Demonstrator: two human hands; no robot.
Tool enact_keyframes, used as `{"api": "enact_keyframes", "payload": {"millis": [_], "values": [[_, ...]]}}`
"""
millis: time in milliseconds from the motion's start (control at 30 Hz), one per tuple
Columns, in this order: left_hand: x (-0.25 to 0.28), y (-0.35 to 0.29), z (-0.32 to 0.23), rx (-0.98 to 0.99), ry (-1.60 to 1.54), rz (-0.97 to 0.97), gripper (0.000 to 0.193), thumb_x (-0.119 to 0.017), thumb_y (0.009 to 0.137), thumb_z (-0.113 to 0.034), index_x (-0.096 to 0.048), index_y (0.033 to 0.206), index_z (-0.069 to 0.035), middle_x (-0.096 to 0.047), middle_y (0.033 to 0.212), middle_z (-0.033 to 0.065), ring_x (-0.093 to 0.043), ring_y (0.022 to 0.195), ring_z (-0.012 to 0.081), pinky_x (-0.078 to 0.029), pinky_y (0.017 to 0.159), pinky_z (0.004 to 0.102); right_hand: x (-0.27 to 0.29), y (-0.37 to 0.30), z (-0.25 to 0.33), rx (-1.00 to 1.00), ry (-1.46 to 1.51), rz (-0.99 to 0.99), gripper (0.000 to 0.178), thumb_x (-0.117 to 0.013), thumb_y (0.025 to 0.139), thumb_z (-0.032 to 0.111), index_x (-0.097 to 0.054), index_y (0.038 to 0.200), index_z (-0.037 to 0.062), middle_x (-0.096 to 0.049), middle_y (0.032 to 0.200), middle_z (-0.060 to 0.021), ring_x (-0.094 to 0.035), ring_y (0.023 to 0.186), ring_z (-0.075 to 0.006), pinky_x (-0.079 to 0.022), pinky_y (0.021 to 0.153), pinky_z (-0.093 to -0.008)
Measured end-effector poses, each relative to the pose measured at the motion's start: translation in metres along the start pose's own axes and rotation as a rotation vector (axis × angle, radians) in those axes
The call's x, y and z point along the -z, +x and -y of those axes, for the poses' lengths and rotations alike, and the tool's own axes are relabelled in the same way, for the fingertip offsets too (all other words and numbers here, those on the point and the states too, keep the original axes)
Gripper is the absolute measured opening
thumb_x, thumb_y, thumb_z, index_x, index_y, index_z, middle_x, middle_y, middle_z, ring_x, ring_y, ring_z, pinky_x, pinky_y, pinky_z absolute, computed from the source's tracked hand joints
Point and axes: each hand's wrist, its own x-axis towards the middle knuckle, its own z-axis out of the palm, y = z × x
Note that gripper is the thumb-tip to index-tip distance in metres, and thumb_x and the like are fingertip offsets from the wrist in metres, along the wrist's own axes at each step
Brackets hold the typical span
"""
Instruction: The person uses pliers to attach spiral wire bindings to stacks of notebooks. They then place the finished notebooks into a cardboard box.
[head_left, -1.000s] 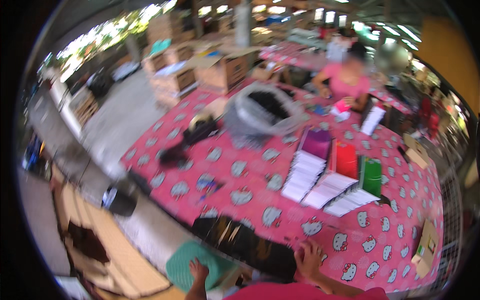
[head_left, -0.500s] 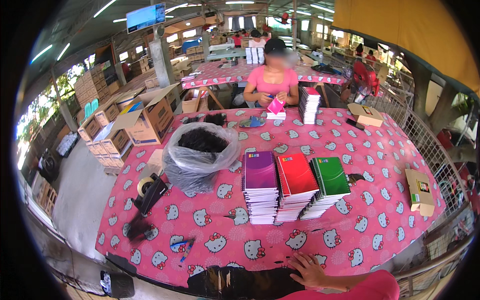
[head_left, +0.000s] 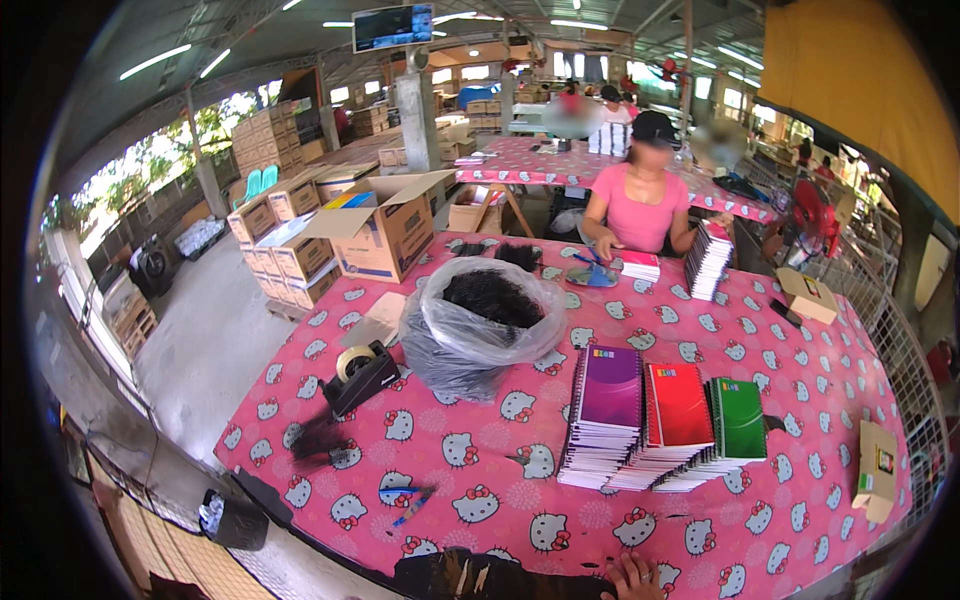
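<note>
At the bottom edge, my right hand point(head_left: 635, 578) lies on the near edge of the pink patterned tablecloth point(head_left: 480, 500), fingers spread, holding nothing. My left hand is out of view. Beyond my right hand stand three tall stacks of spiral notebooks: a purple-covered stack point(head_left: 611, 385), a red-covered stack point(head_left: 680, 405) and a green-covered stack point(head_left: 740, 418). A clear plastic bag point(head_left: 460, 350) full of black spiral bindings point(head_left: 492, 297) stands left of them. A black tape dispenser point(head_left: 362, 378) sits near the left side, with loose black bindings point(head_left: 318, 440) and blue cutting tools point(head_left: 405, 500) nearer me.
Across the table a co-worker in pink point(head_left: 642, 200) touches another notebook stack point(head_left: 710, 258). Open cartons point(head_left: 385, 235) stand beyond the left side. A small brown box point(head_left: 876, 470) lies at the right edge, another point(head_left: 806, 295) farther back. A red fan point(head_left: 815, 215) stands behind.
My view has swung left and up, so everything sits farther right and lower. The co-worker has lowered the pink notebook and now has one hand at the tall stack.
</note>
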Motion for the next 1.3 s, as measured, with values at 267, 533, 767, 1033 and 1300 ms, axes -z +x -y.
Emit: {"api": "enact_keyframes", "payload": {"millis": [267,533,767,1033,1300], "values": [[0.092,0.129,-0.125,-0.498,-0.172,-0.452,0.039,-0.056,0.09,-0.008,-0.052,0.128,-0.002,-0.049,0.122,0.0224,-0.051,0.113,0.0399,-0.044,0.093,0.0454,-0.018,0.002,0.006,0.008,-0.09,-0.067,0.065,-0.048,0.095,0.044,-0.034,0.146,0.0054,-0.028,0.151,-0.0228,-0.024,0.139,-0.0465,-0.02,0.111,-0.0628],[0.085,0.183,-0.191,-1.024,0.159,-0.167,0.025,-0.059,0.077,-0.008,-0.059,0.102,-0.007,-0.055,0.1,0.0189,-0.05,0.096,0.0399,-0.042,0.08,0.0513,-0.016,0.007,0.017,0.037,-0.138,-0.167,0.062,-0.045,0.097,0.045,-0.038,0.146,0.0081,-0.032,0.151,-0.0216,-0.028,0.139,-0.0451,-0.024,0.113,-0.0563],[0.109,0.19,-0.197,-1.099,0.072,0.041,0.03,-0.063,0.079,-0.013,-0.058,0.109,-0.01,-0.052,0.101,0.017,-0.049,0.094,0.0372,-0.04,0.078,0.0491,-0.095,0.068,0.077,-0.893,0.057,-0.467,0.048,-0.056,0.09,0.03,-0.043,0.126,0.0004,-0.034,0.148,-0.0221,-0.025,0.141,-0.0371,-0.015,0.115,-0.0534],[0.107,0.203,-0.205,-1.148,0.033,0.026,0.03,-0.06,0.08,-0.015,-0.058,0.109,-0.006,-0.053,0.102,0.0161,-0.05,0.094,0.0362,-0.038,0.083,0.0488,-0.095,0.076,0.108,-0.882,-0.142,-0.508,0.046,-0.058,0.091,0.028,-0.043,0.127,0.0031,-0.037,0.147,-0.0187,-0.03,0.14,-0.0341,-0.02,0.114,-0.0509],[0.105,0.202,-0.204,-1.116,0.058,0.053,0.03,-0.059,0.08,-0.015,-0.061,0.109,-0.006,-0.054,0.106,0.0143,-0.05,0.1,0.0343,-0.037,0.089,0.0482,-0.088,0.085,0.11,-0.918,-0.165,-0.46,0.051,-0.052,0.094,0.031,-0.039,0.138,0.0084,-0.033,0.151,-0.0146,-0.029,0.141,-0.0331,-0.019,0.115,-0.0512]]}}
